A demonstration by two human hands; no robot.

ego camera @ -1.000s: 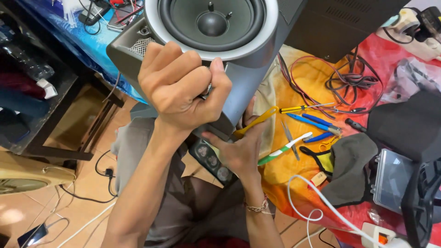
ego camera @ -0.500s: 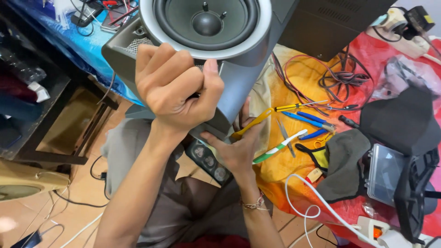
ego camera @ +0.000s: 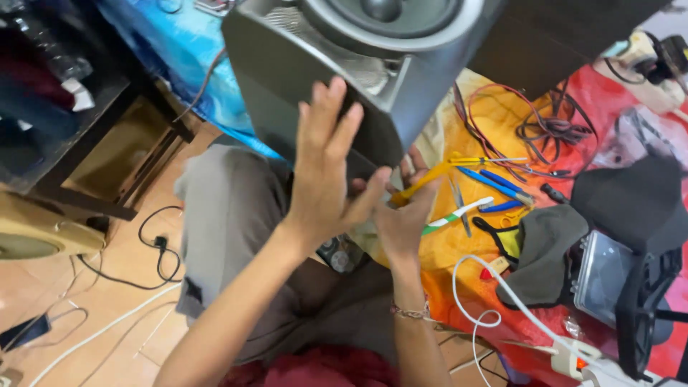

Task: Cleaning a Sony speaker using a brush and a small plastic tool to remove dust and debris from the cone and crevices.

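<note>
Seen from the head camera, the left hand (ego camera: 326,172) is spread open, fingers straight and fanned, its palm laid flat against the near grey side of the speaker cabinet (ego camera: 315,79), which tilts above the person's lap. Just right of that hand and a little lower, the right hand (ego camera: 401,211) reaches up under the cabinet's bottom edge; its fingers press against the underside, loosely curled, and whether they grip anything I cannot tell. A bracelet (ego camera: 410,312) circles its wrist. Above both hands the round speaker cone (ego camera: 390,14) sits in the cabinet's front face. Right of the right hand, on an orange and red cloth (ego camera: 459,258), lie yellow-handled pliers (ego camera: 430,179), blue-handled tools (ego camera: 494,185) and a green-and-white toothbrush (ego camera: 459,213). Farther right are a tangle of wires (ego camera: 537,132), a dark grey rag (ego camera: 545,251) and a clear plastic box (ego camera: 598,276). A white cable (ego camera: 494,290) loops below them. Left of the left hand, grey trousers (ego camera: 229,222) cover the knee over a tiled floor (ego camera: 115,315).
</note>
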